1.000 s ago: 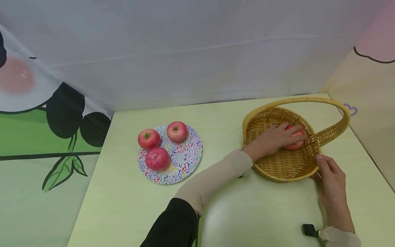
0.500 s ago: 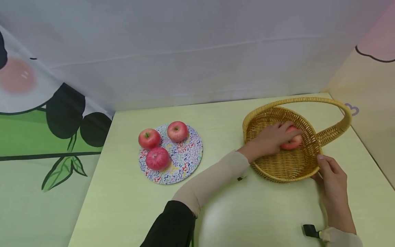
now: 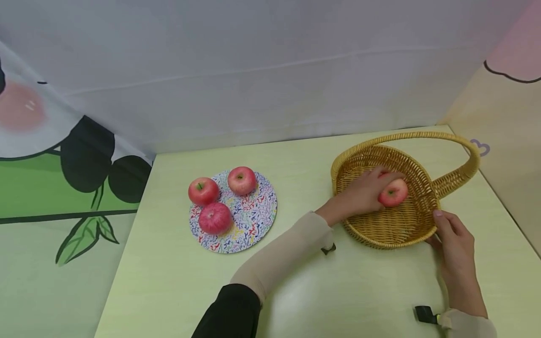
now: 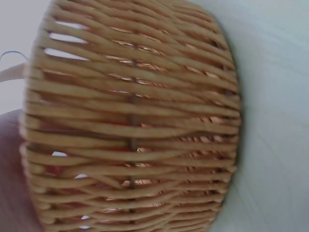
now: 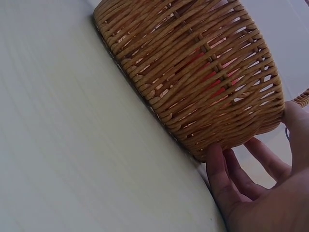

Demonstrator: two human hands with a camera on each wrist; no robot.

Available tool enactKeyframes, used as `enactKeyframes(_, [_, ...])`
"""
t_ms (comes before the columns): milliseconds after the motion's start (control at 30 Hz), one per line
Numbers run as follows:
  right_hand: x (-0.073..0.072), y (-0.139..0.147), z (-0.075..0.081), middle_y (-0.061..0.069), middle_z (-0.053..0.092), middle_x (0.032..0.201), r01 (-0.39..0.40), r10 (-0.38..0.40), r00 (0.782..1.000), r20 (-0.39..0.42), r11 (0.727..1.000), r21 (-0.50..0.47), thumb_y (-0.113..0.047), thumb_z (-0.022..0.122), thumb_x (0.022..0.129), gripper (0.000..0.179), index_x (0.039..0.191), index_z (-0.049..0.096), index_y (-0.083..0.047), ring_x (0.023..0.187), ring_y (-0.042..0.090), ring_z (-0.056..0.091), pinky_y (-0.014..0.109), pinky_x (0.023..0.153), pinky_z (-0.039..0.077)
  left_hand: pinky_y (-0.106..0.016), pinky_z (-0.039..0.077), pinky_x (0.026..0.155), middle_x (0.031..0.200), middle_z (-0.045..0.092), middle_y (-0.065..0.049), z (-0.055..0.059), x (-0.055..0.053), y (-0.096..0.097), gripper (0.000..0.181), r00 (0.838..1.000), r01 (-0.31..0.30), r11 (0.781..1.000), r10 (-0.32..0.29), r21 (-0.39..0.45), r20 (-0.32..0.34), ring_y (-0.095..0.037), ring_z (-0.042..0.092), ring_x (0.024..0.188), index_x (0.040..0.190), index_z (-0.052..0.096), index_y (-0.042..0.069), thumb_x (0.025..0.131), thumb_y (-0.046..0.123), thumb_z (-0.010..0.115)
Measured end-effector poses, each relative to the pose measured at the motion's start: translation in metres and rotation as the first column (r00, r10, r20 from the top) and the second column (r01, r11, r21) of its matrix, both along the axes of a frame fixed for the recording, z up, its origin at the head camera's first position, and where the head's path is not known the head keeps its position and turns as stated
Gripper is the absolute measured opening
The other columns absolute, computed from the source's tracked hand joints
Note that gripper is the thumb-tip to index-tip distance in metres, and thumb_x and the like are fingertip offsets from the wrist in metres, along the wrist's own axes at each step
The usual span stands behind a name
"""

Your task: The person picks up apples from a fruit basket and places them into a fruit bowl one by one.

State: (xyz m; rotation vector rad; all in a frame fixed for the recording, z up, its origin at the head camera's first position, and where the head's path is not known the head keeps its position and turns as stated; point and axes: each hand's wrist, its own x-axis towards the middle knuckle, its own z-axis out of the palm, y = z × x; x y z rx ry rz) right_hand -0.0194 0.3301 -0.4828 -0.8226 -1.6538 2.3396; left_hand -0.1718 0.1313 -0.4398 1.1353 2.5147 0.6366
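Observation:
In the head view, my left hand (image 3: 363,191) reaches over the near left rim of the wicker basket (image 3: 393,230). Its fingers curl round a red apple (image 3: 395,193) held inside the basket. My right hand (image 3: 456,249) pinches the basket's right rim, thumb on top. In the right wrist view, that hand's fingers (image 5: 222,179) touch the outside of the woven wall. The left wrist view is mostly filled by the basket's side (image 4: 135,121), with part of the left hand (image 4: 12,179) at the left edge.
Left of the basket, a round patterned plate (image 3: 253,225) bears two apples (image 3: 242,180) (image 3: 204,191) and a darker, purplish-red round fruit or vegetable (image 3: 215,218). A tall handle (image 3: 458,180) arches over the basket. Fabric walls stand behind the table (image 3: 160,281).
My left hand has drawn back to the left and slightly nearer inside the basket, bringing the apple with it. The right hand keeps its place on the rim.

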Motion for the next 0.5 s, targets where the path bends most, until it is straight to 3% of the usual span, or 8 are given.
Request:
enactKeyframes(100, [0.0,0.0,0.0,-0.011,0.064,0.114,0.002,-0.002,1.0,-0.016,1.0,-0.004,-0.027,0.074,0.098,0.02,0.113,0.075,-0.014,0.09,0.003,0.068,0.019,0.065,0.059,-0.025,0.046,0.107,0.156,0.043,0.006,0.006,0.003,-0.005,0.081,1.0,0.006,0.999,-0.007,0.047,0.023,-0.011,0.048,0.137,0.16,0.035,0.041,0.092,0.035,0.079])
enactKeyframes(300, [0.0,0.0,0.0,-0.011,0.066,0.114,-0.005,0.005,1.0,-0.021,1.0,-0.014,-0.027,0.073,0.099,0.019,0.113,0.075,-0.014,0.09,0.002,0.068,0.019,0.065,0.059,-0.024,0.046,0.104,0.15,0.046,0.007,0.016,0.014,-0.014,0.084,0.997,0.003,0.991,-0.014,0.137,0.075,-0.006,0.05,0.13,0.159,0.038,0.04,0.088,0.035,0.084])
enactKeyframes(500, [0.0,0.0,0.0,-0.011,0.065,0.115,-0.01,0.01,0.999,-0.03,1.0,-0.026,-0.026,0.072,0.099,0.019,0.113,0.074,-0.014,0.091,0.003,0.069,0.02,0.065,0.059,-0.024,0.048,0.104,0.152,0.045,0.008,0.025,0.026,-0.025,0.092,0.995,-0.031,0.987,0.015,0.159,0.101,-0.005,0.052,0.13,0.16,0.034,0.045,0.085,0.04,0.087])
